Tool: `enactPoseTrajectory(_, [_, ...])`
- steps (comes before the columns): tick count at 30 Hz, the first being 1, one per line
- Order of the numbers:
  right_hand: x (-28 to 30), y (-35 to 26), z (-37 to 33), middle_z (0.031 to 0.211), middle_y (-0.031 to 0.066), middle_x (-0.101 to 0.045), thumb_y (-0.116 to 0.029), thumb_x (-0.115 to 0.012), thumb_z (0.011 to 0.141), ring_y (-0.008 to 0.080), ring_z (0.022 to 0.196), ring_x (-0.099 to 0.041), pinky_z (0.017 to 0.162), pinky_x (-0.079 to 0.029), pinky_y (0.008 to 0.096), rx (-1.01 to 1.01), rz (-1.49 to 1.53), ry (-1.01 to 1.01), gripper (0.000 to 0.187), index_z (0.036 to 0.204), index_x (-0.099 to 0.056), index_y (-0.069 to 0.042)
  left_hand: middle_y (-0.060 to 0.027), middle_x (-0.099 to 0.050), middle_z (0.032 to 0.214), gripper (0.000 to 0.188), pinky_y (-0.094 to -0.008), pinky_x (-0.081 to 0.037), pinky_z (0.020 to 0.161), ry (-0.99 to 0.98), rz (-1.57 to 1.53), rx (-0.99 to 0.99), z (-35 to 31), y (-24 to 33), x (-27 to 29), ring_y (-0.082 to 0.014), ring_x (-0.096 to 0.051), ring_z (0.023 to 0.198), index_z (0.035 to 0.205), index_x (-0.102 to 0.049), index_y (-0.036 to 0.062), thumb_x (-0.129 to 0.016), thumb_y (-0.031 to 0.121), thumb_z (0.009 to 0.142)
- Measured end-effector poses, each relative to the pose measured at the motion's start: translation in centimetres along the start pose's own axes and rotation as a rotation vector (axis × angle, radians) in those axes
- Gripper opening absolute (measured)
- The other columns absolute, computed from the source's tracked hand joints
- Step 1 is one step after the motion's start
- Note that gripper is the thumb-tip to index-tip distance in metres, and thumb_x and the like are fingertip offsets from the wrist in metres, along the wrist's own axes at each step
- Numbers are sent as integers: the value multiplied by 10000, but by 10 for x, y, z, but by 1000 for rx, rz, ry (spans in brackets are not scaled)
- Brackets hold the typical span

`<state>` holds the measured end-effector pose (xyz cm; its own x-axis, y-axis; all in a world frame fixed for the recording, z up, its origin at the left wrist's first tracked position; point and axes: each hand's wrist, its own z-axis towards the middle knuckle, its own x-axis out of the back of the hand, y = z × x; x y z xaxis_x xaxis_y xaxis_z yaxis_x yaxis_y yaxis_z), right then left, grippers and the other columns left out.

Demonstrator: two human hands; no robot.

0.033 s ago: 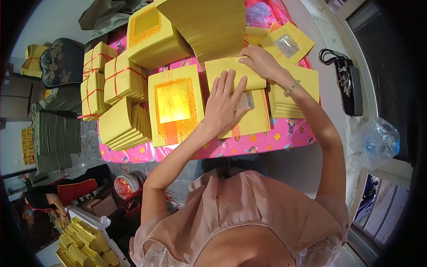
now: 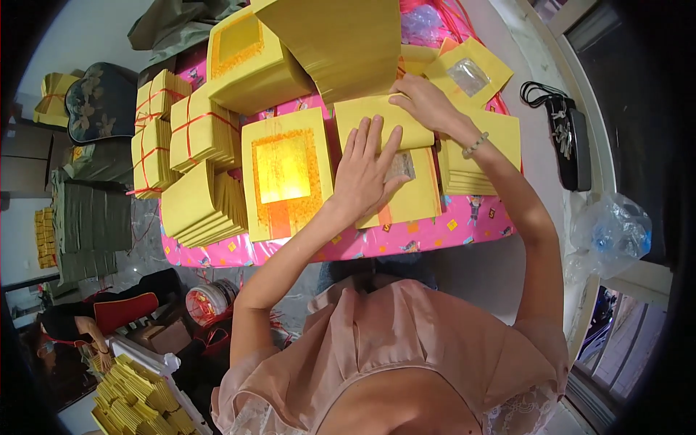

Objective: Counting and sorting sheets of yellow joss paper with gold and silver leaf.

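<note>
My left hand [image 2: 366, 167] lies flat with its fingers spread on a yellow paper sheet [image 2: 417, 192] that has a silver patch. The sheet's far part is folded over toward me, and this flap [image 2: 351, 111] is under my left fingertips. At the flap's far right my right hand [image 2: 431, 105], with a beaded bracelet at the wrist, has its fingers bent and closed on the paper; the fingertips are partly hidden. Just left of my left hand stands a stack of yellow joss paper [image 2: 257, 217], its top sheet bearing a shiny gold square with an orange border.
A pink patterned cloth [image 2: 464, 232] covers the table. Red-tied yellow bundles [image 2: 203, 127] stand at the left, folded paper [image 2: 482, 156] at the right. A tall yellow stack [image 2: 341, 43] rises behind my hands. At lower left, a person's hand [image 2: 104, 360] is near more bundles.
</note>
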<state>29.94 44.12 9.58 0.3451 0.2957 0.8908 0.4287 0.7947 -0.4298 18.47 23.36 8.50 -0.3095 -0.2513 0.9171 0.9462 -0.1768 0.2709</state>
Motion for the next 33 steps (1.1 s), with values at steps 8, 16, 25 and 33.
enactPoseTrajectory(8, [-6, -5, 5, 1071, 131, -666, -291, -610, 947, 321, 1036, -618, 882, -448, 458, 7, -81, -13, 271, 1073, -689, -64, -314, -304, 1523, 862, -554, -242, 1176, -25, -32, 17, 7, -9, -5, -487, -288, 1420, 1537, -312, 55, -655, 497, 881])
enactPoseTrajectory(16, [-7, -6, 5, 1046, 117, -683, -275, -619, 941, 298, 1038, -627, 881, -398, 455, -14, -90, -32, 260, 1089, -686, -71, -307, -318, 1517, 848, -549, -252, 1174, -40, -30, 17, 7, -11, -7, -486, -301, 1411, 1532, -321, 52, -637, 511, 892])
enactPoseTrajectory(25, [-5, -8, 2, 1050, 111, -670, -233, -649, 912, 304, 1035, -614, 868, -405, 461, 1, -109, 10, 247, 1073, -681, -49, -296, -298, 1545, 825, -549, -248, 1179, -85, -29, 11, 8, -11, -8, -483, -284, 1428, 1549, -307, 77, -605, 519, 919])
enactPoseTrajectory(33, [2, -79, -89, 1460, 279, -423, -181, -503, 995, 435, 1408, -352, 1185, -256, 500, 34, -184, -165, 471, 1388, -435, 70, -316, -281, 1552, 844, -568, -246, 1175, -56, -23, -22, 2, -19, -18, -503, -258, 1441, 1523, -350, 34, -605, 541, 898])
